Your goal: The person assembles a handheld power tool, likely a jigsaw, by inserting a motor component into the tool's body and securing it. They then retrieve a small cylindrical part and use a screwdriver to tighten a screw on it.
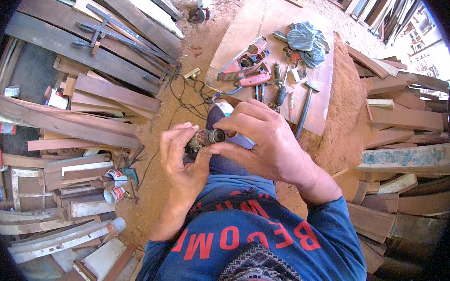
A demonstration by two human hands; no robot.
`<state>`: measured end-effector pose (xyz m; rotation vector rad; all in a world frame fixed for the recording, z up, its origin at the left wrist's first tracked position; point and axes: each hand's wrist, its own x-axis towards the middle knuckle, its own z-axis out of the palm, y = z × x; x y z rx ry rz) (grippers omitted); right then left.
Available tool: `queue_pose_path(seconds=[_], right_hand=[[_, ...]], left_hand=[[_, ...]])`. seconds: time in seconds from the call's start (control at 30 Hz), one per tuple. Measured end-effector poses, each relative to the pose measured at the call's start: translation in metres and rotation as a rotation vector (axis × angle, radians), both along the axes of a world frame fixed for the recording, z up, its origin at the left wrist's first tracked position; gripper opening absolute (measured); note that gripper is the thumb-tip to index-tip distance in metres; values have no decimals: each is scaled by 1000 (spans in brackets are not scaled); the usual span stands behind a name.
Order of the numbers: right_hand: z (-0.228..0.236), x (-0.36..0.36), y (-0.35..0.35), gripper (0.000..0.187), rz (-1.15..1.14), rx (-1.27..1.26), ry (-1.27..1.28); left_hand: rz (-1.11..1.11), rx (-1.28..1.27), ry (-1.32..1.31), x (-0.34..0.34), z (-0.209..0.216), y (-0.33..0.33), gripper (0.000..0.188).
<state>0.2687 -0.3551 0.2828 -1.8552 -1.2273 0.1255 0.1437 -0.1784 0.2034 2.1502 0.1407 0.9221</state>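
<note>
Both hands grip motor armature [206,138]; long axis horizontal, shaft end pointing right.

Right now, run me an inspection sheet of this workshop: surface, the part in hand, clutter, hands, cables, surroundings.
Surface: wooden board on sawdust-covered ground, tools lying on it.
Job's things: small cylindrical motor part with copper windings, held between both hands.
Clutter: opened power tool, hammer, striped cloth, small drill.
Grippers: left hand cradles the part; right hand pinches its end.
Cables: black cord looped on the ground beside the board.
Surroundings: stacked planks left, timber offcuts right.
</note>
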Motion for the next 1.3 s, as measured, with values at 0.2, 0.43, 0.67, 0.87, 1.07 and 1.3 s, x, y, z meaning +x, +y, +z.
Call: queue_pose_path(seconds=[0.2,0.43,0.67,0.87,1.07,1.3], right_hand=[[17,8,-3,34,75,-79,-159],[27,8,-1,30,92,-134,-184],[24,9,0,30,92,-116,-183],[21,10,0,27,74,-109,-171],[21,12,0,25,48,-71,-144],[23,16,-5,29,49,-182,-78]], left_hand=[[3,37,2,0,-4,3,50],[10,11,10,-1,-6,1,50],[16,59,15,-3,-7,5,51],[12,31,0,-4,-4,3,51],[33,36,-42,-2,-1,3,51],[70,96,-74,-2,6,6,51]])
